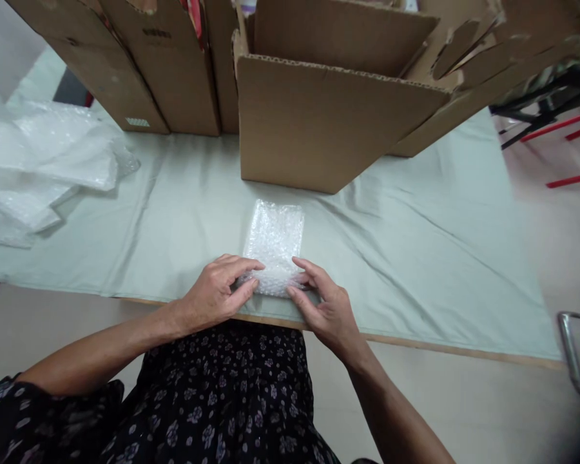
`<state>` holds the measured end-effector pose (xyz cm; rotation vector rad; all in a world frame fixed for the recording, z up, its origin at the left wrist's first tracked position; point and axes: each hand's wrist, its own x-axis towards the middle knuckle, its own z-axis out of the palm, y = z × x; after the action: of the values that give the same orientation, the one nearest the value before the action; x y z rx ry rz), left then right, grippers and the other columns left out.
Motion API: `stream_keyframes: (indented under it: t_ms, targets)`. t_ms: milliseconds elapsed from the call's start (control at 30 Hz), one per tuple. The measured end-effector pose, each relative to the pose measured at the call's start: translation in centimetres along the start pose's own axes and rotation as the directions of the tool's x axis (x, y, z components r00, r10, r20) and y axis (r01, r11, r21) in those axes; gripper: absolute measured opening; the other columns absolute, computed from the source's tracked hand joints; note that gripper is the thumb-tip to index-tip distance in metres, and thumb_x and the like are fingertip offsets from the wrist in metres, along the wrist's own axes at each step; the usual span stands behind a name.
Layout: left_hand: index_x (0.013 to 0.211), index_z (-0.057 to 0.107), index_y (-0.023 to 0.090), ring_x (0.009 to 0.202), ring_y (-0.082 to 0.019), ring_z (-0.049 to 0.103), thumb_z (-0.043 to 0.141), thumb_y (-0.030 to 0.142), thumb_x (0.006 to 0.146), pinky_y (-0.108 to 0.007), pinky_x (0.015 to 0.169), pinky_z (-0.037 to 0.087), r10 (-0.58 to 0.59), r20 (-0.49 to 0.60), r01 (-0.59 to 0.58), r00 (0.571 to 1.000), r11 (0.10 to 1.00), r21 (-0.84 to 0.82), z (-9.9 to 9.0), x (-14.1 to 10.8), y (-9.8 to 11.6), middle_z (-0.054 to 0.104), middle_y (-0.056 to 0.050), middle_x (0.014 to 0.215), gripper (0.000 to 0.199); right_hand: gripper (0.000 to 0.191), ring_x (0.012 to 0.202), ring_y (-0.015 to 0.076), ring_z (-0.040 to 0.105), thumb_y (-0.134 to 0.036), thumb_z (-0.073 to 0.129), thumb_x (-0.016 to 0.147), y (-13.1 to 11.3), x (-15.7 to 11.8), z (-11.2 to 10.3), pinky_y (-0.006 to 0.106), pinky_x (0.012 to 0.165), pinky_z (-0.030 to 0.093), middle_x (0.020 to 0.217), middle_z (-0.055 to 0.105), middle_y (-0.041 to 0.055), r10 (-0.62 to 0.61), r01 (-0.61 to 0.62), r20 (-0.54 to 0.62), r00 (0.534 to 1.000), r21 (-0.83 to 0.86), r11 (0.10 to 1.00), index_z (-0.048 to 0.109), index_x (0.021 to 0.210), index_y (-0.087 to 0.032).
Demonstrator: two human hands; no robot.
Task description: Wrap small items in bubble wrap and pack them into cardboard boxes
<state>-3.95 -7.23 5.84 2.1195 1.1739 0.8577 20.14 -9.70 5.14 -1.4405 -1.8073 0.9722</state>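
Note:
A sheet of clear bubble wrap [276,232] lies on the pale green cloth near the table's front edge, its near end folded or rolled into a thicker bundle. At the left side of that bundle, my left hand [225,285] pinches the wrap between thumb and fingers. My right hand [323,299] grips the right side the same way, thumb nearest my body. Whether anything lies inside the fold cannot be made out.
Brown cardboard boxes [319,122] stand along the back of the cloth-covered table [439,258]. A loose pile of bubble wrap [43,161] lies at the left. Metal frames with red bars [573,179] are beyond the right edge.

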Motion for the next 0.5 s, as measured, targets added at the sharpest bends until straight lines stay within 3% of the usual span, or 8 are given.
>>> stream_keyframes:
  t_ms: [67,167,233,300,400,500]
  targets:
    - [0.117,0.069,0.020,0.084,-0.016,0.073,0.062,0.020,0.096,-0.032,0.077,0.061,-0.039,-0.024,0.039,0.999,0.999,0.005,0.1,0.0,0.0,0.079,-0.006,0.101,0.022,0.042,0.077,0.0155,0.069,-0.027,0.060,0.097,-0.2,0.5,0.6,0.031,0.079,0.059,0.089,0.072,0.0005,0.040,-0.040,-0.018,0.999,0.020,0.999,0.059,0.139,-0.024]
    - [0.120,0.067,0.017,0.075,-0.015,0.069,0.063,0.019,0.096,-0.031,0.072,0.059,0.018,-0.072,-0.012,0.997,0.996,0.085,0.4,0.1,-0.5,0.077,-0.005,0.094,0.024,0.041,0.070,0.0145,0.065,-0.027,0.060,0.096,-0.2,0.9,1.0,0.031,0.074,0.057,0.084,0.071,-0.0007,0.017,-0.021,-0.067,0.998,-0.063,0.998,0.059,0.137,-0.022]
    - [0.118,0.066,0.015,0.072,-0.015,0.066,0.063,0.017,0.096,-0.031,0.069,0.058,0.069,-0.082,-0.055,0.994,0.986,0.157,0.7,0.2,-0.8,0.076,-0.005,0.089,0.022,0.041,0.070,0.0159,0.065,-0.027,0.063,0.096,-0.1,0.5,0.9,0.033,0.073,0.056,0.086,0.071,0.0009,-0.089,0.057,-0.155,0.984,-0.202,0.978,0.058,0.136,-0.023]
    - [0.115,0.066,0.015,0.072,-0.016,0.065,0.062,0.016,0.097,-0.032,0.068,0.057,0.091,-0.076,-0.074,0.993,0.976,0.204,1.0,0.3,-1.1,0.075,-0.005,0.087,0.020,0.043,0.078,0.0199,0.068,-0.027,0.067,0.095,-0.2,-0.2,0.6,0.036,0.075,0.054,0.094,0.072,0.0049,-0.264,0.169,-0.224,0.938,-0.369,0.914,0.057,0.137,-0.025]
    - [0.112,0.067,0.016,0.074,-0.018,0.065,0.060,0.017,0.097,-0.034,0.070,0.057,0.100,-0.047,-0.086,0.994,0.966,0.244,1.3,0.5,-1.2,0.072,-0.004,0.084,0.017,0.047,0.112,0.0302,0.069,-0.026,0.070,0.093,-0.5,-1.1,0.4,0.045,0.090,0.051,0.121,0.073,0.0116,-0.455,0.343,-0.098,0.885,-0.523,0.780,0.057,0.138,-0.027]
    - [0.112,0.068,0.016,0.084,-0.021,0.067,0.060,0.019,0.098,-0.037,0.075,0.059,0.112,-0.058,-0.090,0.992,0.953,0.290,1.2,0.5,-1.0,0.072,-0.009,0.096,0.017,0.038,0.131,0.0324,0.061,-0.022,0.065,0.095,-0.5,-0.9,0.9,0.048,0.102,0.045,0.136,0.070,0.0128,-0.484,0.465,0.113,0.868,-0.531,0.708,0.062,0.134,-0.022]
